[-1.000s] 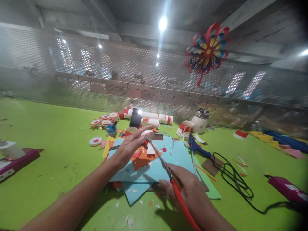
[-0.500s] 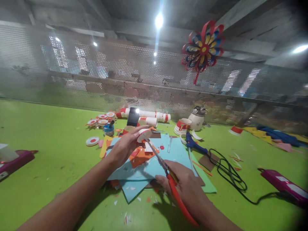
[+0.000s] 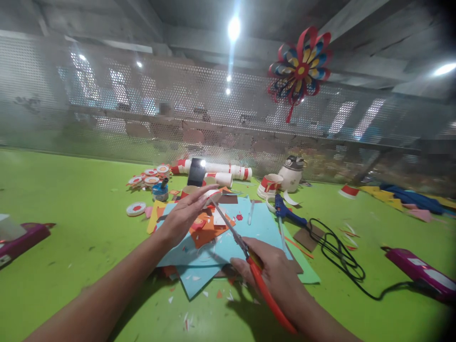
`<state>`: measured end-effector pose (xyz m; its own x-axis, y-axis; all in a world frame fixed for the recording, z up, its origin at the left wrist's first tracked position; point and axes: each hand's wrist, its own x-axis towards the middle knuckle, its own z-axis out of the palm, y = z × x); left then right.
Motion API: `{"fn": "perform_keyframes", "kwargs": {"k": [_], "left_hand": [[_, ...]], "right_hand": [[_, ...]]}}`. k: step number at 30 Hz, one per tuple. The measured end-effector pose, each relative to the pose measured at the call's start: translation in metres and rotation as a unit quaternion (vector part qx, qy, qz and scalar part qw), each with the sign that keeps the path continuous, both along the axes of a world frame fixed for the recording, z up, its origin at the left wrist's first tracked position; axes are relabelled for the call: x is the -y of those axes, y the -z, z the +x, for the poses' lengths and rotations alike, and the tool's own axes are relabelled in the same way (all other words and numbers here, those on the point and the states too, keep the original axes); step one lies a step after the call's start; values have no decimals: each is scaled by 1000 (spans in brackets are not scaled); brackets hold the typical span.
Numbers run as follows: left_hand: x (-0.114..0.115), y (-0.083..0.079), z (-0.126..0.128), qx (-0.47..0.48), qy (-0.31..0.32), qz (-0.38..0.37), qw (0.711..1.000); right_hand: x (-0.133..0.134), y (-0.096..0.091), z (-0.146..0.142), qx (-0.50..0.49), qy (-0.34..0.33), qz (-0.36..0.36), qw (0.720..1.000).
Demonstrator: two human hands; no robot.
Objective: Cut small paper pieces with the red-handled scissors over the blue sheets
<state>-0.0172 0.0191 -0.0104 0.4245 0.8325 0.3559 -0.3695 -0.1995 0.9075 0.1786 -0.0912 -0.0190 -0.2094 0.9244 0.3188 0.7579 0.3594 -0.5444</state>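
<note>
My left hand (image 3: 183, 216) is closed on a small white paper cup piece (image 3: 213, 197) with a red line on it; my fingers partly hide it. My right hand (image 3: 276, 268) grips scissors (image 3: 263, 285) with red-orange handles, their blades pointing up and left. The blade tips touch or overlap the cup piece; I cannot tell which. Below both hands lie light blue paper sheets (image 3: 261, 228) and an orange sheet (image 3: 206, 235) with small scraps on it. A clear stick (image 3: 251, 212) rests on the blue paper.
A blue glue gun (image 3: 290, 214) with a looped black cord (image 3: 338, 266) lies right of the papers. Purple power strips (image 3: 422, 273) sit at both sides. Behind stand cut cups (image 3: 270, 185), white-red tubes (image 3: 221, 169), a dark phone-like slab (image 3: 196, 172) and a blue jar (image 3: 160, 191).
The cup piece has turned in my left hand, so less of its white face shows. My right hand and the scissors stay almost where they were.
</note>
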Motion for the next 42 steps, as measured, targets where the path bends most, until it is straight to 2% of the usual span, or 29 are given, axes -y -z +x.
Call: {"fn": "perform_keyframes", "kwargs": {"k": [4,8,14,20,32,38,42], "left_hand": [[-1,1,0,-19,-17,24,999],[-2,1,0,3,7,15,1000],[-4,1,-2,4,10,5,1000],[-3,-1,-3,13,28,-34,999],[-4,0,-3,-1,20,-33,999],[-6,2,-3,-24,3,-17,1000],[-8,4,-3,-63,-38,25,997]], "right_hand": [[0,1,0,-3,8,4,1000],[1,2,0,-4,8,3,1000],[0,-3,2,-10,-4,-12,1000],[0,-9,4,-3,-5,-16,1000],[2,-12,2,-13,-8,-24,1000],[3,-15,2,-15,-14,-29,999],[3,-13,2,-13,-9,-27,999]]}}
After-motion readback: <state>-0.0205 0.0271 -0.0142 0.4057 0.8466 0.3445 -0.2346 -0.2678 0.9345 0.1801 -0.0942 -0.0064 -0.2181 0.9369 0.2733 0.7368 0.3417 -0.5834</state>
